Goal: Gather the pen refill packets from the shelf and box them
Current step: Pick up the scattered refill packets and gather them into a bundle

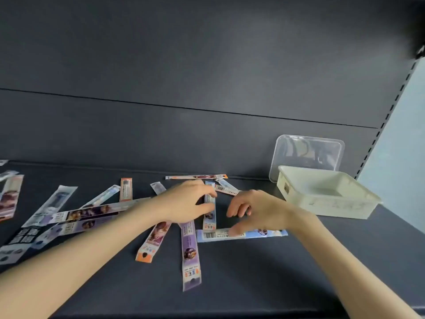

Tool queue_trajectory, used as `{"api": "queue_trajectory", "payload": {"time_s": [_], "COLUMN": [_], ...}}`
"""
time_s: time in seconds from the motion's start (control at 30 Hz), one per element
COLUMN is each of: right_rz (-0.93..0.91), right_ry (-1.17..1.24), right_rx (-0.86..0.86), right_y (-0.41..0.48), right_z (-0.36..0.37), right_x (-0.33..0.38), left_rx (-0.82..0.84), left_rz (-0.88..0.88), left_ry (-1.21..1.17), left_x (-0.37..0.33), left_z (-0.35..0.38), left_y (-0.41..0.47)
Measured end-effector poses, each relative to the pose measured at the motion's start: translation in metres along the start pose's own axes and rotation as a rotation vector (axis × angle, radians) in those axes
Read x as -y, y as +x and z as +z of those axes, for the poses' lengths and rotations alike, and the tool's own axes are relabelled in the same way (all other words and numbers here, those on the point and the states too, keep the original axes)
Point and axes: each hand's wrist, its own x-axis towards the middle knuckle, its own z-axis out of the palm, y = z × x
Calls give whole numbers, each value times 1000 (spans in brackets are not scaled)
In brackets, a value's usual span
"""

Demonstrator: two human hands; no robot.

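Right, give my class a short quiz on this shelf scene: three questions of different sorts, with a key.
1. True or false: the clear lid is closed on the white box.
2. Multiple choice: the white box stands A) to the left of both hands, B) between the hands, C) to the right of both hands.
3. Short answer: which hand has its thumb on the light blue packet that lies crosswise on the shelf?

Key: 1 false, the lid leans upright behind the box; 2 C; 3 the right hand.
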Motion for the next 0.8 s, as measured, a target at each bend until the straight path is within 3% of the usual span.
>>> {"api": "queue_trajectory", "payload": {"time_s": [0.13, 0.23, 0.47, 0.57, 0.67, 0.8], "right_rz": [-10, -33, -43, -47, -59, -114], "right_ry": [-7, -40, 58, 224, 528, 914], "right_rx": [141, 228, 234, 145, -82, -321], "right_y": [10, 15, 10, 8, 7, 8], "right_z": [-6, -7, -15, -20, -23, -25], "right_x": [3, 3, -13, -17, -21, -21], "left_rx": [32, -33, -156, -175, -267, -366], "left_rz": [-76, -104, -315, -376, -369, -317], "left_ry": [31, -49, -374, -453, -607, -951], "left_x": [1, 5, 5, 6, 3, -10], "left_z": [9, 16, 16, 14, 9, -3], "left_y": [15, 18, 24, 28, 24, 12]}}
